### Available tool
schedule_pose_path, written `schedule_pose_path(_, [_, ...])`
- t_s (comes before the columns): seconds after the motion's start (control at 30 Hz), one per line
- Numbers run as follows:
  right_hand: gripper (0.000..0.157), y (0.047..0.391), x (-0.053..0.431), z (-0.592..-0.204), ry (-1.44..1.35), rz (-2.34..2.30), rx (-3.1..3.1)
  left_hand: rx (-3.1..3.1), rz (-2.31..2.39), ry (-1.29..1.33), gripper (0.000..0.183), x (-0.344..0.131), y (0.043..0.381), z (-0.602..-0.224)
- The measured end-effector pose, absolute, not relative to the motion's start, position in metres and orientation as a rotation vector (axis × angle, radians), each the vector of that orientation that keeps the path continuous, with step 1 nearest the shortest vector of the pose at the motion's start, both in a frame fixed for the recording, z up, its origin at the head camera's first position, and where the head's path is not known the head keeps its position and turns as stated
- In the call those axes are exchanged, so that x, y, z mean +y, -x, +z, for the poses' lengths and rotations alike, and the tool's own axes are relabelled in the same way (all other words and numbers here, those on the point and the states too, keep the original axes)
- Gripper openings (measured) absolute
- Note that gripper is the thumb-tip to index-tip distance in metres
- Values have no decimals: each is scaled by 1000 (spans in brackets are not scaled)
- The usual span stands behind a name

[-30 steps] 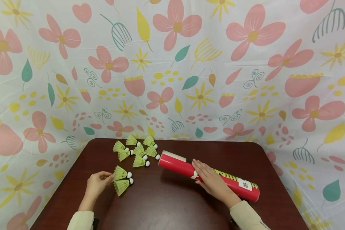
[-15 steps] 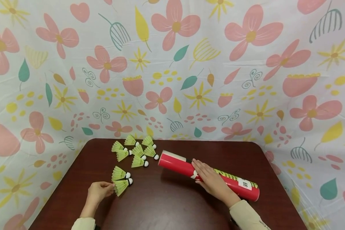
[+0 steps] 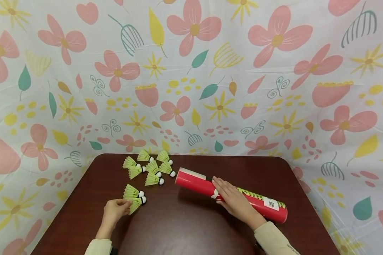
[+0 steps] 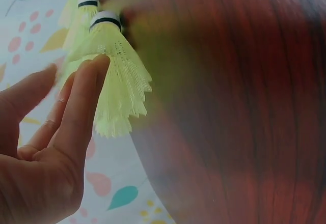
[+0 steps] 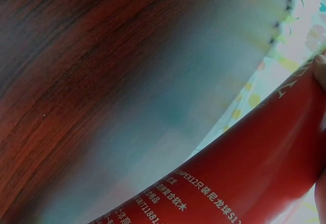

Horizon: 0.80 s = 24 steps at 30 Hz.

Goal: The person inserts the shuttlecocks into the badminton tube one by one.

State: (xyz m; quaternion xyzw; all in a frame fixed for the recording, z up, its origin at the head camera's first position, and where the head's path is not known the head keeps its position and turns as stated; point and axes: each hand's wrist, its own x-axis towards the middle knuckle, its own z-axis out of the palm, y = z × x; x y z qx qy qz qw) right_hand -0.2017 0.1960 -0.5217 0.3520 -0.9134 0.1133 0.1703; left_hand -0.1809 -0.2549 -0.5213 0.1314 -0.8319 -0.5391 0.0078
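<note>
Two yellow shuttlecocks with white heads lie side by side at the left of the table. My left hand [image 3: 116,210] reaches the skirt of the nearer shuttlecock [image 3: 136,204]. In the left wrist view its fingers [image 4: 81,96] lie fairly straight against the skirt of the shuttlecock [image 4: 119,89], and the thumb stands apart from them. On the right, my right hand [image 3: 236,203] grips a red shuttlecock tube [image 3: 194,182] around its middle, fingers over the top and thumb on the near side. The right wrist view shows the tube [image 5: 244,168] with printed writing, fingers only at the edge.
Several more yellow shuttlecocks [image 3: 153,168] lie in a loose group near the table's back left. The dark brown wooden table [image 3: 178,233] has rounded back corners. A flower-printed cloth [image 3: 191,88] hangs right behind it.
My left hand has moved slightly right and now overlaps the nearer shuttlecock's skirt. The right hand and the tube keep their place. The head view has shifted slightly.
</note>
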Motion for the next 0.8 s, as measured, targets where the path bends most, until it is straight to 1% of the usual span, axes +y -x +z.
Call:
schedule_pose_path(0.23, [98, 202, 197, -523, -979, 323, -2597, -2688, -1403, -331, 16, -250, 180, -519])
schedule_pose_path(0.33, [99, 201, 197, -523, -980, 331, -2604, -2725, -1273, -297, 14, -250, 180, -518])
schedule_pose_path(0.8, [99, 202, 196, -523, -968, 339, -2613, -2732, -1119, -192, 9, -248, 179, -510])
